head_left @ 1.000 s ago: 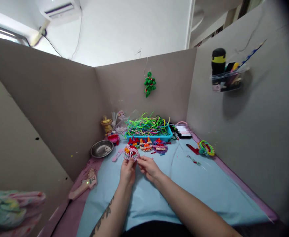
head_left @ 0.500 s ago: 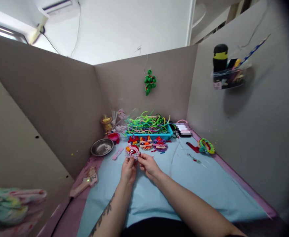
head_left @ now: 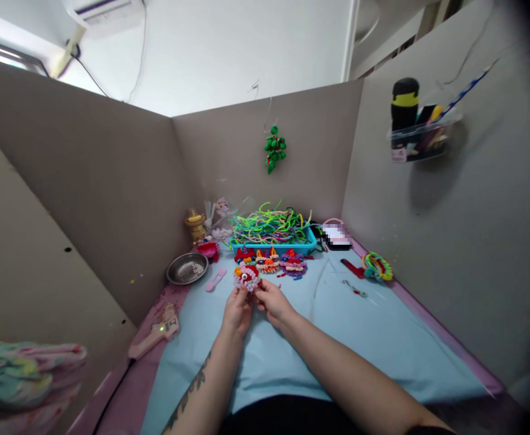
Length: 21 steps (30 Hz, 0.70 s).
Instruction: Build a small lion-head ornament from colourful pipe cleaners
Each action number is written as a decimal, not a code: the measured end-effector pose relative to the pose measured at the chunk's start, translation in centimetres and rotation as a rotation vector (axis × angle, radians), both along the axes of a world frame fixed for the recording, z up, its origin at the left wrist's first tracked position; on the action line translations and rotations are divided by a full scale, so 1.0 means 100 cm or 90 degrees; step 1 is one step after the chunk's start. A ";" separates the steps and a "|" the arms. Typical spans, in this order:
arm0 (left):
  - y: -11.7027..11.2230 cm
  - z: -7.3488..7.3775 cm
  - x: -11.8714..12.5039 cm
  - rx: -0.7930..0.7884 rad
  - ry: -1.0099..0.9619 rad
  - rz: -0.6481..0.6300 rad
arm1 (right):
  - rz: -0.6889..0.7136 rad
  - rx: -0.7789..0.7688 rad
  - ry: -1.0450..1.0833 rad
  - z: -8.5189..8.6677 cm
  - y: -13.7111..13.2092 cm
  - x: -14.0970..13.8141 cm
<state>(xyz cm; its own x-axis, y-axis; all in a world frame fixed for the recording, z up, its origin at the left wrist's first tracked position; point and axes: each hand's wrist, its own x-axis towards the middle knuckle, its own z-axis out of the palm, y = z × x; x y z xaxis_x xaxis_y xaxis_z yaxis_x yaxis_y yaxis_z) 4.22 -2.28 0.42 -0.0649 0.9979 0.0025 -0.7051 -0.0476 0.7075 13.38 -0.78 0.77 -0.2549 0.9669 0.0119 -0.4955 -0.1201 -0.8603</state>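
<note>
Between my two hands, above the blue cloth point(head_left: 337, 338), is a small pink and red pipe-cleaner figure point(head_left: 247, 277) with a round googly eye and an orange bit at its upper left. My left hand point(head_left: 238, 308) pinches its lower edge from the left. At its lower right, the fingers of my right hand point(head_left: 271, 302) are closed on the edge too; the fingertips are partly hidden. Just behind the figure lie similar fuzzy figures, among them an orange and cream one point(head_left: 267, 261) and a purple one point(head_left: 293, 263).
A blue tray point(head_left: 274, 248) heaped with pipe cleaners stands at the back. Left are a metal bowl point(head_left: 187, 269), a pink spoon-shaped piece point(head_left: 217, 280) and a lit pink glue gun point(head_left: 156, 338). Right are small snips point(head_left: 354, 289), a phone point(head_left: 337, 235) and a yellow-green coil point(head_left: 378, 267).
The pink and red figure has moved slightly to the right and turned a little in my fingers. Both hands keep their hold on it.
</note>
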 end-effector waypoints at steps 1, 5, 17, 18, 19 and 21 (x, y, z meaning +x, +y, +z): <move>0.000 0.000 0.000 0.002 -0.003 0.000 | -0.005 -0.004 -0.001 0.000 0.000 0.000; 0.000 0.001 0.001 0.010 0.017 0.007 | -0.023 -0.042 0.001 0.001 -0.001 0.000; 0.001 -0.003 0.001 -0.006 0.014 -0.005 | 0.046 -0.115 0.180 0.004 -0.002 0.000; 0.002 -0.004 0.001 -0.004 0.013 -0.015 | 0.036 -0.109 0.177 0.004 -0.002 0.000; 0.002 -0.005 0.001 0.000 0.012 -0.025 | 0.025 -0.104 0.172 0.003 -0.001 0.000; 0.003 -0.006 0.001 0.003 0.007 -0.040 | 0.010 -0.093 0.163 0.001 0.000 -0.001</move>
